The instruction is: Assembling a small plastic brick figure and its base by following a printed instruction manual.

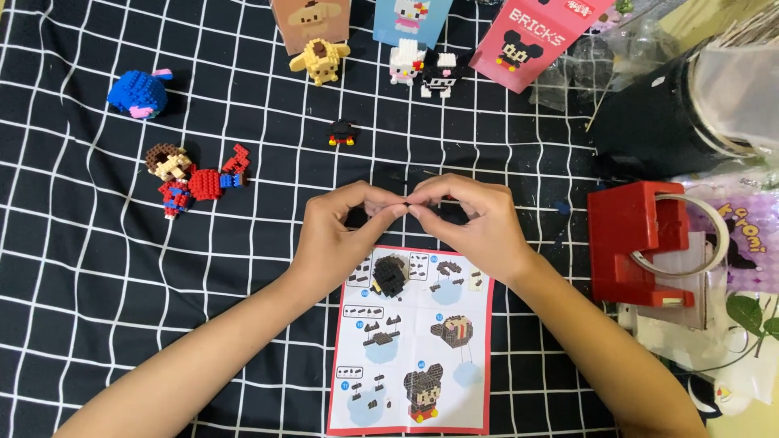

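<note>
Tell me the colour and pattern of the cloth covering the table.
The tablecloth is black with a grid of thin white lines, seen clearly in the head view.

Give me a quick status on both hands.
Left hand and right hand pinch a tiny black brick together above instruction sheet. Nothing in the way.

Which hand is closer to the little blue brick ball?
The left hand. The blue brick ball sits far up and to its left on the checked cloth; the right hand is farther away, beyond the left hand.
</note>
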